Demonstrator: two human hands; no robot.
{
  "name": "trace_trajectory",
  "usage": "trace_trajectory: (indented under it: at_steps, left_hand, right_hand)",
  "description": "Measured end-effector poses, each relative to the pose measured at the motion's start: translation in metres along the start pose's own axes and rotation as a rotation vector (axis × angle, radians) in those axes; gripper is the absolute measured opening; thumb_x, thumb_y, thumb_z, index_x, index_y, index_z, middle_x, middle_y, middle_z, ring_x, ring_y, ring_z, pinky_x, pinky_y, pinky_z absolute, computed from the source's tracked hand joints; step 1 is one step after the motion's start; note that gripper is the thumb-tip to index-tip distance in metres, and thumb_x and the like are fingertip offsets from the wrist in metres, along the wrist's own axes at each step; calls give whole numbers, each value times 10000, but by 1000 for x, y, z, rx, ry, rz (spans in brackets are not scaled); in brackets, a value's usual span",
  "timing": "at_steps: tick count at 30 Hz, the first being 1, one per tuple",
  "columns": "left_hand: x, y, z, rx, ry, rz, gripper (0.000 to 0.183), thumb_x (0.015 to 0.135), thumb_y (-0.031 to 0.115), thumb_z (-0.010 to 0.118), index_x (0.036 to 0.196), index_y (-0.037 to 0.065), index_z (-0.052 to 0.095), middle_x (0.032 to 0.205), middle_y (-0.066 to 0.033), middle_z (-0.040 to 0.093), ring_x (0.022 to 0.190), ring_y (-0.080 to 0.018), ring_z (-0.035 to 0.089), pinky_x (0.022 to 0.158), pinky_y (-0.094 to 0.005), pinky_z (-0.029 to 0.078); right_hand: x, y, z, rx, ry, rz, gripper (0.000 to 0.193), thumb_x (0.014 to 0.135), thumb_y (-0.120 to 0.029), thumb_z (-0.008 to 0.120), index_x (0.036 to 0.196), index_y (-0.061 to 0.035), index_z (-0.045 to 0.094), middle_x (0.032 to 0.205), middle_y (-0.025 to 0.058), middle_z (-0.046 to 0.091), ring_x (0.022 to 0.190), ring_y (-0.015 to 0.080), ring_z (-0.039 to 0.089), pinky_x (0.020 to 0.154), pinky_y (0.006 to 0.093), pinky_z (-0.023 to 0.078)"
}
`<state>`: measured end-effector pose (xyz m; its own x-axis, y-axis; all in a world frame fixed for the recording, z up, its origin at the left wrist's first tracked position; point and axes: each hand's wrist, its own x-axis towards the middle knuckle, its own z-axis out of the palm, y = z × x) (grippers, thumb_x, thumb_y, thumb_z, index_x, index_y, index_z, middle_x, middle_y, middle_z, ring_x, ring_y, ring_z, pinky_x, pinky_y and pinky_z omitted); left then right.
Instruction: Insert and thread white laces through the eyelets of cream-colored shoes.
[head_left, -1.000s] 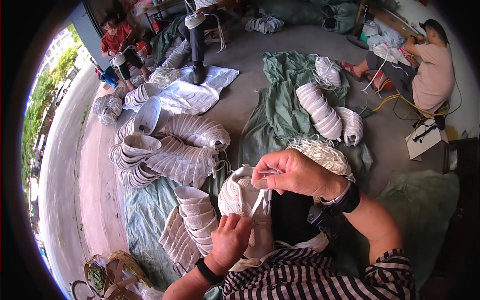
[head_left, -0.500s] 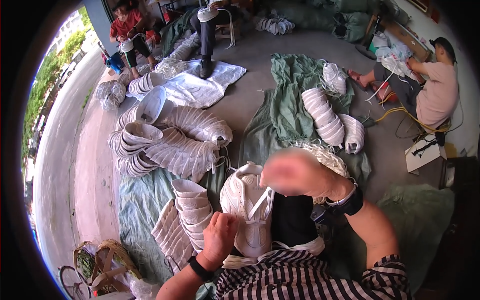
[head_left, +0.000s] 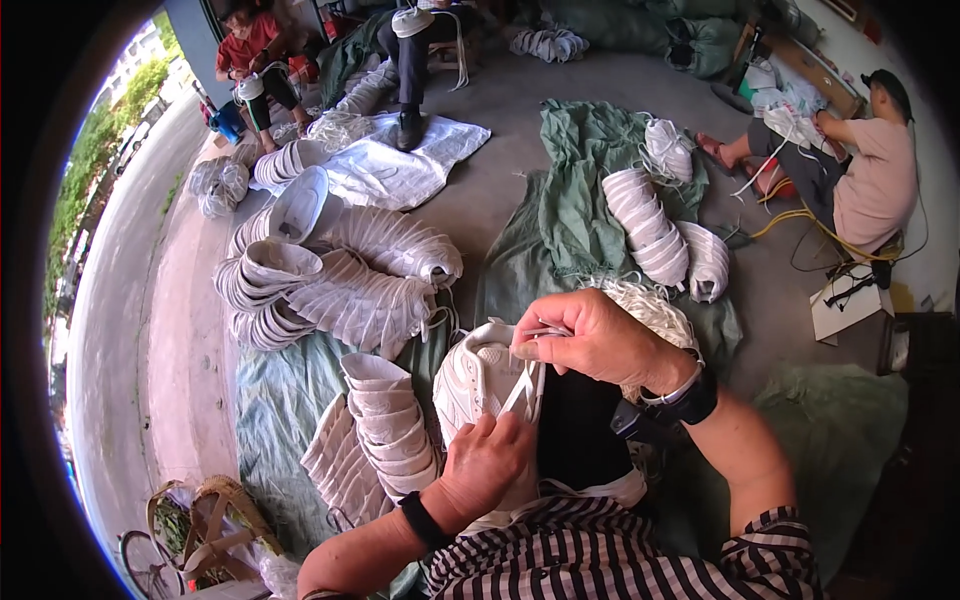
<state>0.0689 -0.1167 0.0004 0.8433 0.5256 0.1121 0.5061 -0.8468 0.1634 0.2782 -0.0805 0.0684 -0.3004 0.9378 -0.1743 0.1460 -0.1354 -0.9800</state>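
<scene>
A white shoe upper (head_left: 462, 377) rests on my lap, its opening facing away from me. A flat white shoelace (head_left: 518, 391) runs slantwise over its front. My left hand (head_left: 487, 458) is closed over the near part of the upper, its fingertips at the lower end of that lace. Above the shoe's opening, my right hand (head_left: 590, 340) pinches a thin, pale strand that looks like shoelace between thumb and fingers. Behind my right wrist lies a pile of loose white laces (head_left: 655, 318). Dark cloth (head_left: 580, 430) covers my lap beside the shoe.
Nested stacks of white uppers (head_left: 375, 400) stand left of my hands, with larger stacks (head_left: 350, 300) beyond. More rolled stacks (head_left: 645, 228) lie on green sheeting (head_left: 580, 200). Two people sit at the far left and one person (head_left: 870, 180) at the right, near yellow cables (head_left: 800, 215).
My left hand has moved right and slightly up, onto the upper and its lace. The right hand has turned, and a strand now shows in its fingers.
</scene>
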Motion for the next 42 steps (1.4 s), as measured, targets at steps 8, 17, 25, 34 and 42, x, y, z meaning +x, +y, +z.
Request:
trace_trajectory:
  at_steps: [8, 17, 25, 34, 42]
  left_hand:
    - [7, 5, 0, 6, -72, -5, 119, 722, 131, 587, 834, 108, 554, 826, -42, 505, 772, -193, 566, 604, -343, 468]
    - [-15, -16, 13, -173, 125, 19, 152, 765, 172, 652, 891, 128, 579, 760, -23, 515, 671, -201, 567, 586, -336, 464]
    - [-30, -17, 14, -251, 207, -154, 167, 751, 116, 645, 911, 114, 601, 826, -27, 554, 702, -212, 565, 569, -315, 494]
    - [-33, -24, 12, -289, 39, -226, 252, 752, 91, 643, 976, 85, 528, 867, -84, 501, 808, -268, 556, 624, -376, 492]
    - [-45, -3, 13, -418, 166, -293, 858, 635, 188, 783, 1355, 86, 327, 1243, -171, 412, 1078, -365, 432, 904, -434, 414]
  right_hand:
    - [-8, -9, -3, 37, -68, -170, 119, 828, -69, 598, 926, -9, 627, 822, -3, 627, 715, 38, 525, 654, 195, 430]
    - [-8, -3, -1, -66, -80, -73, 109, 825, -69, 611, 913, -5, 624, 804, -3, 633, 755, 48, 544, 698, 216, 453]
    - [0, 4, -4, 95, -25, -91, 139, 869, -148, 601, 921, -25, 637, 753, -33, 583, 583, 15, 460, 520, 160, 372]
    - [3, -2, 1, 91, -79, -92, 164, 871, -167, 597, 922, -16, 632, 761, -33, 587, 581, 12, 451, 521, 163, 368]
    - [12, -3, 2, 42, -77, -50, 147, 852, -120, 610, 975, -40, 605, 738, -52, 550, 570, 10, 444, 511, 159, 361]
